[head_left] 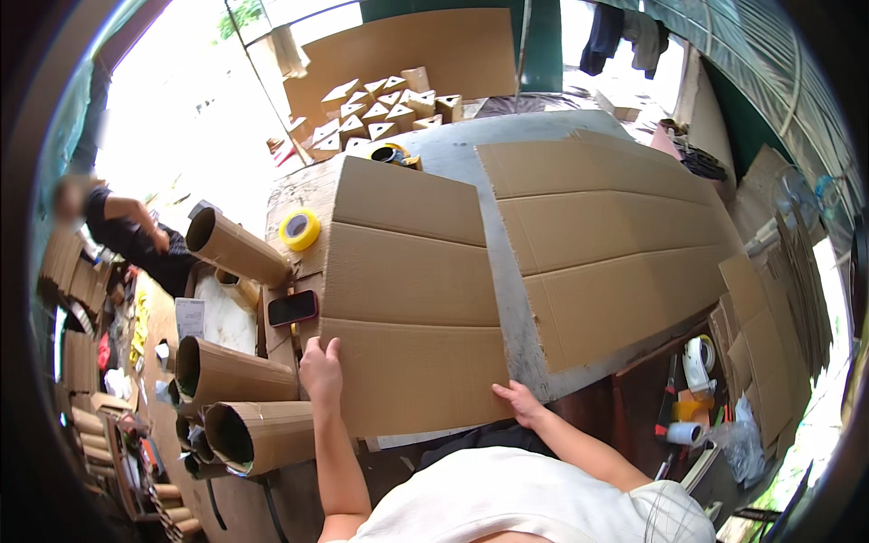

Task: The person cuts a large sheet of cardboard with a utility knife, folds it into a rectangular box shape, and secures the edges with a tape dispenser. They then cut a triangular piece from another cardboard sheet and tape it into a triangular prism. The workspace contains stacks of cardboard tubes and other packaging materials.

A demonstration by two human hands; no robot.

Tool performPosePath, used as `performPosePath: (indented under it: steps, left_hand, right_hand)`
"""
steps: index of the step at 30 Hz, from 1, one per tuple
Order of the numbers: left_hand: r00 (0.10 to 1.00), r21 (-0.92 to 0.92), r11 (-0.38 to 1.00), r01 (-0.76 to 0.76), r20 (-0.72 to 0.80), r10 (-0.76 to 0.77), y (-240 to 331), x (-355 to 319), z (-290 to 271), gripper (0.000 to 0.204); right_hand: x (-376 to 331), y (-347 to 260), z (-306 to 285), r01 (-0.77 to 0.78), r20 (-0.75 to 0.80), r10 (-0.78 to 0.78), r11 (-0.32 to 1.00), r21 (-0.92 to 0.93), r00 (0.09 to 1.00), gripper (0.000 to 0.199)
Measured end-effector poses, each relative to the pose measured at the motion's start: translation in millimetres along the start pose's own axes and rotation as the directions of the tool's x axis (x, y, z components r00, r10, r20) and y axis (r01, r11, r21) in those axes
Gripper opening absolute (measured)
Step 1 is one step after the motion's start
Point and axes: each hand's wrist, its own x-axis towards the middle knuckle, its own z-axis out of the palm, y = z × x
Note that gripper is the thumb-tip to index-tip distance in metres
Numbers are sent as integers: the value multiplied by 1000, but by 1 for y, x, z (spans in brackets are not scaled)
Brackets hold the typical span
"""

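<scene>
A creased brown cardboard sheet (412, 290) lies in front of me, its near end reaching the table's front edge. My left hand (321, 369) is closed on its left edge, thumb on top. At the sheet's near right corner, my right hand (520, 402) grips the edge, with the fingers partly hidden underneath. To the right, a second, larger creased cardboard sheet (615, 240) rests on the grey table (511, 317), a strip of bare tabletop between the two.
Left of my sheet are a dark phone (292, 309), a yellow tape roll (300, 230) and several cardboard tubes (258, 434). Triangular cardboard pieces (376, 113) stand beyond the table. A person (136, 226) is at the far left. Tape and tools (692, 407) sit at the lower right.
</scene>
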Motion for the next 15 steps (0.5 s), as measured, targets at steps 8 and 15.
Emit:
performPosePath:
  steps: [8, 15]
  left_hand:
    - [988, -273, 956, 108, 138, -72, -90, -14, 56, 25]
    - [919, -619, 747, 244, 393, 26, -113, -34, 137, 13]
  right_hand:
    - [-30, -4, -52, 390, -273, -281, 717, 578, 920, 40]
    - [-30, -102, -84, 664, -516, -424, 546, 510, 744, 7]
